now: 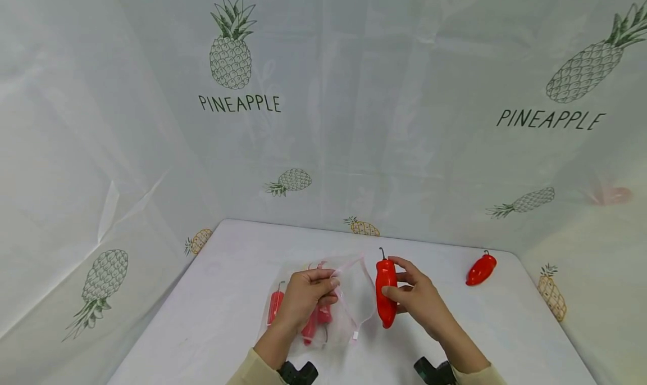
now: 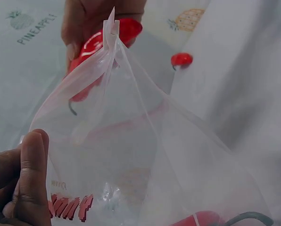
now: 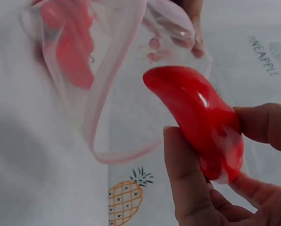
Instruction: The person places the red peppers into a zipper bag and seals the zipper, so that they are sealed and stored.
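Observation:
A clear zip bag (image 1: pixel 360 289) with a pink-edged mouth stands open toward the right. My left hand (image 1: pixel 308 295) pinches its rim between thumb and fingers. Several red peppers (image 3: pixel 73 52) lie inside the bag, blurred by the plastic. My right hand (image 1: pixel 418 298) holds another red pepper (image 1: pixel 386 295) just right of the bag's mouth, its dark stem pointing up in the head view. In the right wrist view, thumb and fingers grip this glossy pepper (image 3: pixel 197 110) from both sides, apart from the bag's pink rim (image 3: pixel 104 89).
One more red pepper (image 1: pixel 481 269) lies near the far right corner of the white table (image 1: pixel 202 300). A pale curtain (image 1: pixel 354 121) printed with pineapples hangs behind and around the table. A white zip slider (image 1: pixel 355 335) sits at the bag's near edge.

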`<state>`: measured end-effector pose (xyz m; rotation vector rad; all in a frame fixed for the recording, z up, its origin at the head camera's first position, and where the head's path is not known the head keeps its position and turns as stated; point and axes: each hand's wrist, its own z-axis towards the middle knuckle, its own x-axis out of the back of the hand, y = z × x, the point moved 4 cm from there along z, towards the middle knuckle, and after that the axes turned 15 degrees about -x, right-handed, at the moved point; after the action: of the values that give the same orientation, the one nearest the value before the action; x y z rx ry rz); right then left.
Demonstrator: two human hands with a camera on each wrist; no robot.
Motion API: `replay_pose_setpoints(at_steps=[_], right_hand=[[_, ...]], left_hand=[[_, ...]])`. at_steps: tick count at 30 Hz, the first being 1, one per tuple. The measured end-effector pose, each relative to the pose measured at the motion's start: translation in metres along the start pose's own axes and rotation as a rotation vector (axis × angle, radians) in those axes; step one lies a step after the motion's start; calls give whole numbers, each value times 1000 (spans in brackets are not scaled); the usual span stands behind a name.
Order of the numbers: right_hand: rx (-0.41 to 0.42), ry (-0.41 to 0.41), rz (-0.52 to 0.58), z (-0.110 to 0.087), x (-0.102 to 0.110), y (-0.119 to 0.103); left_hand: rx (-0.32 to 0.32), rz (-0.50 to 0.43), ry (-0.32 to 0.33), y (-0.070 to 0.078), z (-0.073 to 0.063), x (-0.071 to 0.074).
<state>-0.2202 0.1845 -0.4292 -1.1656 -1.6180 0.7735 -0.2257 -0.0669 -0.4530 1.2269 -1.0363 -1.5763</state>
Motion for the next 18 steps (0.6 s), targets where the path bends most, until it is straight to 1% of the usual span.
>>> replay_pose_setpoints(at_steps=[3, 6, 13, 18], right_hand=[[-8, -60, 10, -4, -4, -3], [-5, -118, -2, -8, -8, -4], [-14, -201, -81, -13, -14, -4], [-22, -250, -95, -12, -19, -5]], left_hand=[[2, 1, 0, 0, 0, 0], [-2, 10, -1, 1, -1, -1], [-7, 24, -3, 2, -1, 0], [8, 47, -4, 3, -3, -2]])
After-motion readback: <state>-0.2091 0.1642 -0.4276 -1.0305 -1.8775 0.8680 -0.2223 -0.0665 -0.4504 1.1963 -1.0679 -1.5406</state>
